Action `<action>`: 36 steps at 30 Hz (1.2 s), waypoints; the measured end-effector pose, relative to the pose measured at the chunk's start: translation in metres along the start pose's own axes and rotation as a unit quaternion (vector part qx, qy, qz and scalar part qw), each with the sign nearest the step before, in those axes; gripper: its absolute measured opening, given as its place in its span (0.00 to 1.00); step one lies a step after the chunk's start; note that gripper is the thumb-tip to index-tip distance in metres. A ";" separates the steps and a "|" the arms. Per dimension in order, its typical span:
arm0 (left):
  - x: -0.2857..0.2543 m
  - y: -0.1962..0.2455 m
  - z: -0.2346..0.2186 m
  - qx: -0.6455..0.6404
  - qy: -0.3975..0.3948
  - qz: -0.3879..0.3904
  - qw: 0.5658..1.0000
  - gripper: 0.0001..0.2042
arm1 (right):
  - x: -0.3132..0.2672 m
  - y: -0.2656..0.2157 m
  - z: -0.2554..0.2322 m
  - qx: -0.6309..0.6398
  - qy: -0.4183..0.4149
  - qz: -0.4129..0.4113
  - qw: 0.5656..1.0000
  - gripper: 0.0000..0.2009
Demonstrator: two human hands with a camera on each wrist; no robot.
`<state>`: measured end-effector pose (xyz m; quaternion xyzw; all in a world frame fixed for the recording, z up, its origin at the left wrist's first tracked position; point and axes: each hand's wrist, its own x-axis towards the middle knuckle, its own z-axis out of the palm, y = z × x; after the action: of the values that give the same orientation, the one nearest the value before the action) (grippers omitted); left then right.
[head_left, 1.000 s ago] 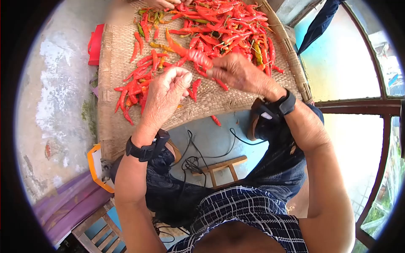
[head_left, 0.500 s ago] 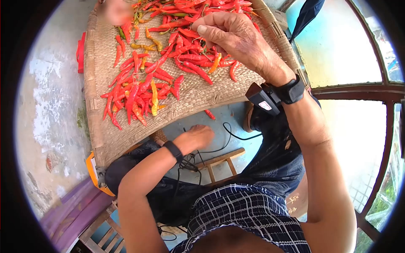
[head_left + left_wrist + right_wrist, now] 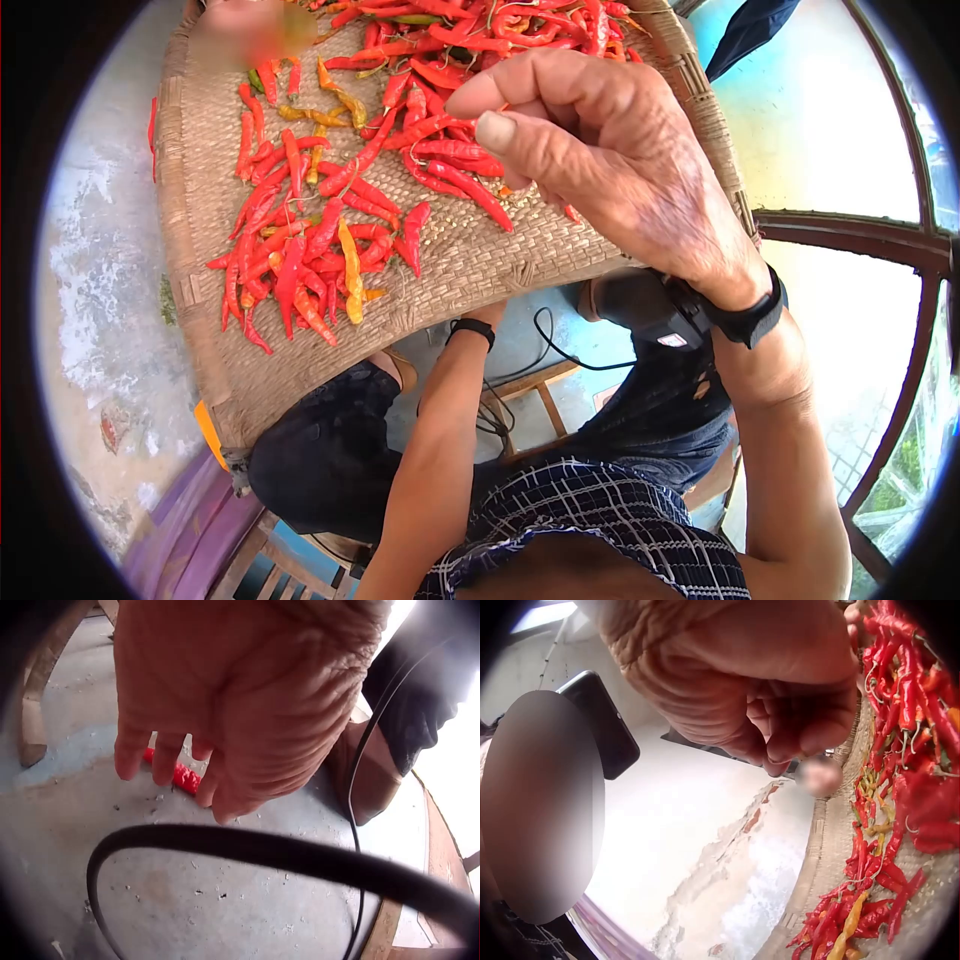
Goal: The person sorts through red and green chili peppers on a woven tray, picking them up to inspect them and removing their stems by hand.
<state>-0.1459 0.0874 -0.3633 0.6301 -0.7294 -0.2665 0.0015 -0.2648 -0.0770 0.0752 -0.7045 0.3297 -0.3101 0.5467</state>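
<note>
My left hand (image 3: 232,705) reaches down below the tray's front edge, its fingers hanging over a red chili pepper (image 3: 186,778) on the floor. The fingers partly cover the pepper, and in the head view the tray's edge hides most of this hand. Raised over the woven tray (image 3: 460,265), my right hand (image 3: 615,150) has loosely bent fingers, thumb and forefinger apart, with nothing seen between them. Beneath and beyond it lies a large heap of red chili peppers (image 3: 440,165). A smaller pile of chili peppers (image 3: 290,270), with a yellow-orange one (image 3: 351,270) on top, lies at the left.
A black cable (image 3: 225,838) loops over the floor close to my left hand. A wooden stool (image 3: 540,375) stands between my legs. Another person's hand (image 3: 240,20), blurred, is at the tray's far left corner. A window frame (image 3: 850,232) runs along the right.
My left hand has moved from above the tray down to the floor. The right hand has let go of the red chili peppers it gripped and now hangs nearer the camera.
</note>
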 end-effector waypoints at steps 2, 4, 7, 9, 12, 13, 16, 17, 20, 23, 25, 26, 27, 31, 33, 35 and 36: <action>-0.001 0.003 0.000 -0.043 0.007 -0.010 0.999 0.22 | 0.001 0.001 0.002 -0.015 -0.025 0.020 0.999 0.12; -0.003 0.005 -0.001 -0.086 0.017 -0.020 0.996 0.22 | 0.002 0.007 0.006 -0.030 -0.022 0.017 0.999 0.12; -0.007 0.010 -0.007 -0.140 0.037 -0.040 0.989 0.22 | 0.004 0.009 0.007 -0.029 -0.028 0.018 0.999 0.12; -0.011 0.015 -0.014 -0.166 0.049 -0.055 0.983 0.22 | 0.003 0.013 0.011 -0.022 -0.016 0.026 0.999 0.13; -0.019 0.025 -0.039 -0.206 0.054 -0.078 0.974 0.22 | 0.005 0.007 0.015 -0.004 -0.014 0.034 0.999 0.10; -0.019 0.026 -0.043 -0.197 0.058 -0.079 0.975 0.22 | 0.004 0.007 0.017 0.000 -0.001 0.028 1.000 0.07; -0.013 0.038 -0.062 -0.056 0.184 0.072 0.979 0.22 | 0.006 0.007 0.012 -0.011 -0.017 0.041 0.999 0.08; -0.011 0.047 -0.073 -0.044 0.188 0.074 0.978 0.22 | 0.007 0.011 0.010 -0.007 -0.013 0.030 0.999 0.08; -0.013 0.085 -0.131 -0.186 0.107 -0.021 0.977 0.17 | 0.009 0.017 0.005 -0.043 0.000 -0.028 0.999 0.09; -0.020 0.113 -0.172 -0.167 0.138 0.058 0.975 0.11 | 0.011 0.033 0.004 -0.085 0.018 -0.098 0.991 0.09; -0.037 0.131 -0.191 -0.261 0.088 0.077 0.958 0.12 | 0.011 0.027 0.001 -0.096 0.018 -0.093 0.991 0.08; -0.047 0.137 -0.200 -0.248 0.089 0.080 0.961 0.12 | 0.011 0.026 -0.002 -0.113 0.000 -0.108 0.988 0.09; -0.059 0.143 -0.208 -0.232 0.075 0.076 0.967 0.12 | 0.011 0.024 -0.005 -0.131 -0.020 -0.120 0.984 0.10; -0.109 0.163 -0.248 -0.267 0.050 0.088 0.958 0.14 | 0.012 0.023 -0.012 -0.123 0.019 -0.113 0.986 0.08; -0.130 0.162 -0.269 -0.281 0.047 0.109 0.952 0.14 | 0.014 0.037 -0.011 -0.123 0.028 -0.140 0.982 0.09; -0.145 0.156 -0.290 -0.385 0.132 0.041 0.913 0.11 | 0.014 0.047 -0.006 -0.178 -0.017 -0.220 0.959 0.11; -0.148 0.151 -0.304 -0.459 0.165 0.023 0.872 0.10 | 0.007 0.030 -0.009 -0.202 -0.136 -0.170 0.955 0.14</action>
<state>-0.1508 0.1157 0.0058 0.5764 -0.5281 -0.4633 0.4174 -0.2719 -0.0932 0.0482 -0.8814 0.1830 -0.2266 0.3718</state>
